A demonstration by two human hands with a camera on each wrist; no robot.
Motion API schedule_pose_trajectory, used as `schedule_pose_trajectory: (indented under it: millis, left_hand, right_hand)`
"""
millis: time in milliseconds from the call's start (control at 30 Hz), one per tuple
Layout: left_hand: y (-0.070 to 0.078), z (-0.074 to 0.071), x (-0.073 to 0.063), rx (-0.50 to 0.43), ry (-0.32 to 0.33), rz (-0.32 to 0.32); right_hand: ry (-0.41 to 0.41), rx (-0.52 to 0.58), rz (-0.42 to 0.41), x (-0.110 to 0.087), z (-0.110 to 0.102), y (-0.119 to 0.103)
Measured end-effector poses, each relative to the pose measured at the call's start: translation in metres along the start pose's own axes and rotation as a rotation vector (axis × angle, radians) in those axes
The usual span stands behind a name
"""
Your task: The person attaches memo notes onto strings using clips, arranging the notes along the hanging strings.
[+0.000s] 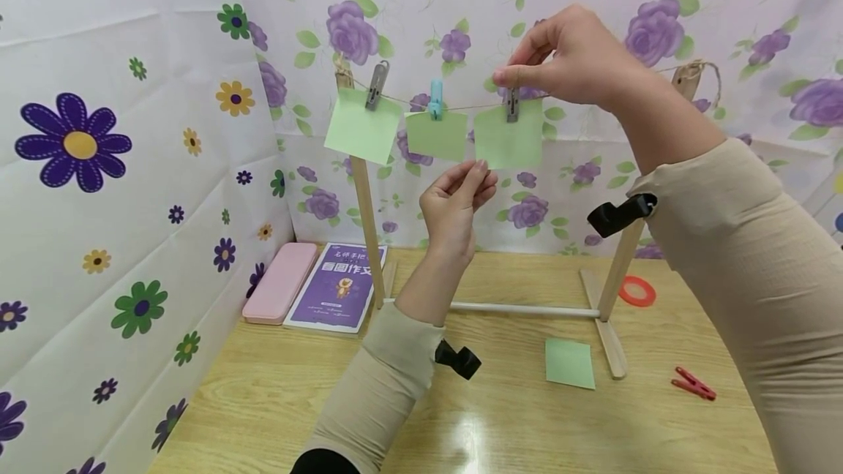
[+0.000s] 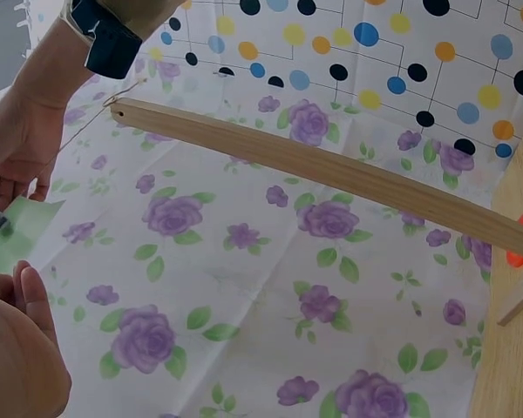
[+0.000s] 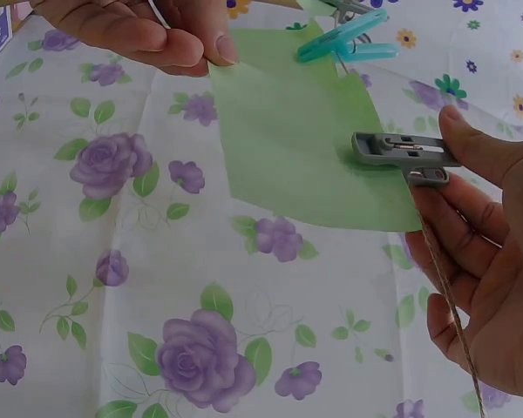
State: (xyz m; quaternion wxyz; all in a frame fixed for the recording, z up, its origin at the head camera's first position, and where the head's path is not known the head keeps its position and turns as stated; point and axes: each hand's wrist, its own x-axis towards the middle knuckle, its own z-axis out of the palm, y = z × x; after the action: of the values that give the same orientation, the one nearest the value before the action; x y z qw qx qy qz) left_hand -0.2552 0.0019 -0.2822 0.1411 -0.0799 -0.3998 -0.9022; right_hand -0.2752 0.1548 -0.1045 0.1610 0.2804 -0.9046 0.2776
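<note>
Head view: the right hand (image 1: 573,57) pinches a grey clothespin (image 1: 512,106) by its handles, the pin set over the upper edge of a green note (image 1: 523,143) on a twine line (image 3: 456,318). The left hand (image 1: 454,200) grasps the same note between thumb and fingers — near its lower left corner. Leftward along the twine, a middle note (image 1: 437,140) hangs from a blue clothespin (image 1: 435,101), then an outer note (image 1: 362,126) from a second grey clothespin (image 1: 377,86). A loose sheet (image 1: 569,363) lies on the table (image 1: 514,415); a red clothespin (image 1: 694,384) rests to its right.
</note>
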Motion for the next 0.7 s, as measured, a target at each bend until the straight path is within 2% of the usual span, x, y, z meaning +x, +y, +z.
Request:
schedule_pose_trajectory:
  millis: [267, 533, 600, 700]
  left_hand:
    - [-0.0023, -0.0009, 0.0011, -0.007, -0.013, 0.005]
    - [-0.0027, -0.0018, 0.0017, 0.016, -0.02, 0.003]
    - [-0.0029, -0.0026, 0.0017, 0.022, -0.019, 0.001]
    - [-0.0028, -0.0027, 0.0019, 0.034, -0.024, -0.004]
  right_hand:
    - [-0.027, 0.032, 0.051, 0.0008, -0.0018, 0.0019]
    - [-0.051, -0.034, 0.057, 0.0009, -0.0029, 0.0026]
    - [-0.031, -0.039, 0.058, 0.0004, -0.0021, 0.0029]
    - [0.056, -0.025, 0.062, -0.0025, -0.0004, 0.0031]
